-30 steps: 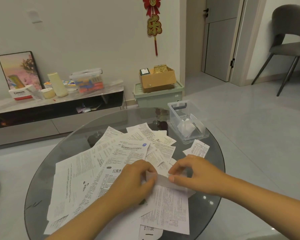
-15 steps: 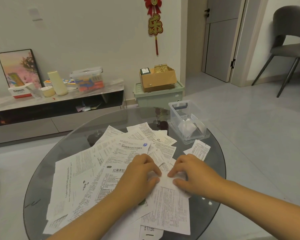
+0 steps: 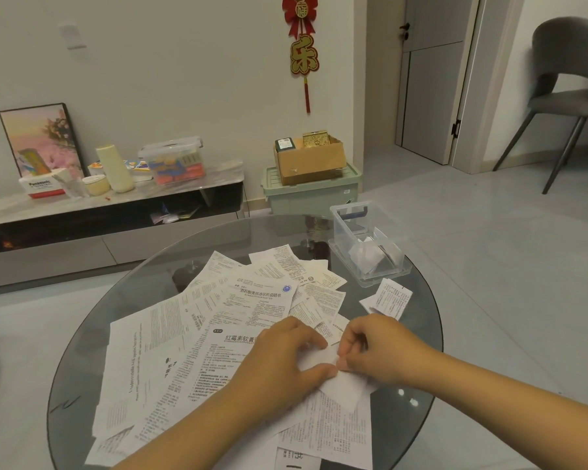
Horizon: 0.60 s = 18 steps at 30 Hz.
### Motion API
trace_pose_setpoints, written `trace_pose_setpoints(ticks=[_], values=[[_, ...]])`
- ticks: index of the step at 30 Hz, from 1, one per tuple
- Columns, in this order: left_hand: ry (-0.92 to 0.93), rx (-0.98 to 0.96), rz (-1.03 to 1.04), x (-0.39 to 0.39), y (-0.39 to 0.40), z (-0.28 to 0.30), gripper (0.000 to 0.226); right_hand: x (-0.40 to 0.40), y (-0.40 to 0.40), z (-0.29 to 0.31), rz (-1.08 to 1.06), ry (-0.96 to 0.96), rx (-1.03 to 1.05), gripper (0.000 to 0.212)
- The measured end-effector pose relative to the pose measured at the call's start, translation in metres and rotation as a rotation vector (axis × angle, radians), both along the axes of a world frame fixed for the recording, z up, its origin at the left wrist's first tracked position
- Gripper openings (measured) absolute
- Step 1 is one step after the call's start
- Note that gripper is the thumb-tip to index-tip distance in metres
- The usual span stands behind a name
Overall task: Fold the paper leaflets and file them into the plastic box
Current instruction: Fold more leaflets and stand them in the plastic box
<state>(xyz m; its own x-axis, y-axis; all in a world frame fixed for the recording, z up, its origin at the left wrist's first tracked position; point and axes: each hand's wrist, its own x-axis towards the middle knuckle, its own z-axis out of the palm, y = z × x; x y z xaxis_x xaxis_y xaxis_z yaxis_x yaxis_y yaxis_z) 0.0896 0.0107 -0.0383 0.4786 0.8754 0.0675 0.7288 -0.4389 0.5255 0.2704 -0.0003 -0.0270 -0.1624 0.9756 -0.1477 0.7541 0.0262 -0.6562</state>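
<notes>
A heap of printed paper leaflets (image 3: 218, 334) covers the round glass table (image 3: 133, 290). In front of me lies a small white folded leaflet (image 3: 342, 390). My left hand (image 3: 282, 361) pinches its left part between thumb and fingers. My right hand (image 3: 377, 347) pinches its upper right edge with curled fingers. The clear plastic box (image 3: 365, 242) stands at the table's far right, with several folded leaflets inside. One small leaflet (image 3: 389, 298) lies apart, just in front of the box.
Behind the table, a low TV cabinet (image 3: 99, 215) carries a framed picture, tissue box, cups and a storage tub. A green bin (image 3: 311, 195) topped by a cardboard box stands by the wall. At the far right stands a grey chair (image 3: 567, 93).
Both hands pressed the small leaflet flat half a second ago. Now they pinch it at its middle, and its lower part sticks out toward me.
</notes>
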Motion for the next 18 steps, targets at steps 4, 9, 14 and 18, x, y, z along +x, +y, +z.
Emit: trace_pose_setpoints(ticks=[4, 9, 14, 18], values=[[-0.009, 0.030, -0.001, 0.004, -0.001, 0.005, 0.029, 0.001, -0.003, 0.004, -0.015, 0.028, 0.024, 0.020], [-0.143, 0.071, 0.066, 0.012, -0.003, 0.012, 0.013, 0.002, -0.005, 0.007, -0.047, 0.123, 0.282, 0.021], [-0.462, -0.020, 0.166, 0.022, -0.001, 0.019, 0.024, 0.005, -0.004, 0.003, -0.098, 0.272, 0.218, 0.019], [-0.529, -0.097, 0.148, 0.030, 0.000, 0.022, 0.015, 0.014, -0.002, 0.008, -0.208, 0.442, 0.122, 0.003]])
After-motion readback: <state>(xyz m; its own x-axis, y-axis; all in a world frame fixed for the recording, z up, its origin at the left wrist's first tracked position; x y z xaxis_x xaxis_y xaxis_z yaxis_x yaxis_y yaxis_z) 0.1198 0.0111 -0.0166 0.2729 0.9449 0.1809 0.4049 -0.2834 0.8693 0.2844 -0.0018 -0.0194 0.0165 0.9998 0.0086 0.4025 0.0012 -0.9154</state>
